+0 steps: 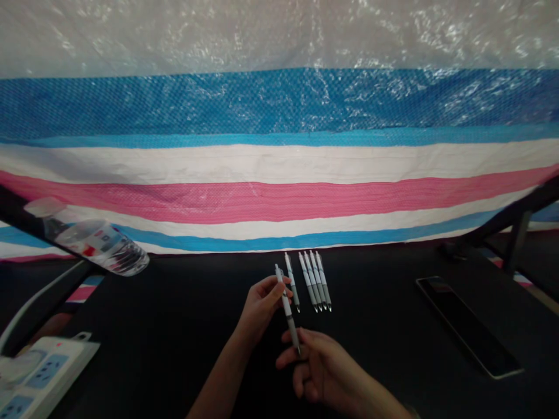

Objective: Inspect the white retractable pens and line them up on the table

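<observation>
A striped blue, white and pink woven tarpaulin [279, 198] is hanging behind a black tabletop [174, 372], and a crinkled clear plastic sheet [279, 35] is bunching above it. At the near left, a white power strip [48, 372] is sitting by the table's edge, with a white cable [35, 305] running toward the far left. Beyond it, a clear plastic water bottle [98, 244] is leaning at a tilt against a dark bar [17, 203].

Toward the middle, the left hand [262, 305] is pinching the upper barrel of a white-and-grey retractable pen [288, 317] between thumb and curled fingers. The pen is slanting toward the near right, its tip reaching the right hand [317, 366]. That hand is half open and palm up, with loose fingers; whether it has hold of the tip, I cannot tell. Just far of them, a lone pen [292, 282] is lying beside a tight row of matching pens [315, 281]. At the right, a dark tablet [469, 326] is lying flat.

With so light a pinch, a slackening grip could drop the held pen onto the others, and a stray knuckle could scatter them. The tilted bottle could also slip toward the power strip.
</observation>
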`<state>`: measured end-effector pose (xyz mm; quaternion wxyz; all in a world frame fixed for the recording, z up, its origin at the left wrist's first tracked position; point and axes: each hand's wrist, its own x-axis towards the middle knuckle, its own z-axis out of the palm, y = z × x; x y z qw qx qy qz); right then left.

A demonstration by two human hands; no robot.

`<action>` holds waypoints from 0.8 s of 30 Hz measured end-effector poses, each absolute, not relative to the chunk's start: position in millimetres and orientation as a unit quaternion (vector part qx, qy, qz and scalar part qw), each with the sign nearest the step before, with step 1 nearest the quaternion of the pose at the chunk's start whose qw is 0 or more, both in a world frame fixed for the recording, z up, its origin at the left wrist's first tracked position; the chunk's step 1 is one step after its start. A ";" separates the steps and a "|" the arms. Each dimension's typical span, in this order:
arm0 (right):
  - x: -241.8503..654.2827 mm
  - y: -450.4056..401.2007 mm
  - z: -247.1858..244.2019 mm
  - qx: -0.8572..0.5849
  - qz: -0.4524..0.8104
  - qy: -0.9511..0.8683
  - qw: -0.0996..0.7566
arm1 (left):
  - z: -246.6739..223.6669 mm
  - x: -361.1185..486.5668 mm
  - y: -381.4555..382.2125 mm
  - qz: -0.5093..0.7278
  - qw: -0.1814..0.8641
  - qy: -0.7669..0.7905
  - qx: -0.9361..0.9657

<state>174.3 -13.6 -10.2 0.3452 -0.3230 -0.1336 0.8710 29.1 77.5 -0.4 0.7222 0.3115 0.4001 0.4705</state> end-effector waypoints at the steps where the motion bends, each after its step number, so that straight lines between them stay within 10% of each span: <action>1: 174.5 -13.8 -10.6 -0.325 0.871 -0.133 0.343 | -0.9 29.1 77.6 0.470 0.723 0.400 0.311; 24: 173.3 -17.3 -17.5 -0.312 0.881 -0.200 0.295 | -1.3 13.7 89.6 0.590 0.652 0.420 0.224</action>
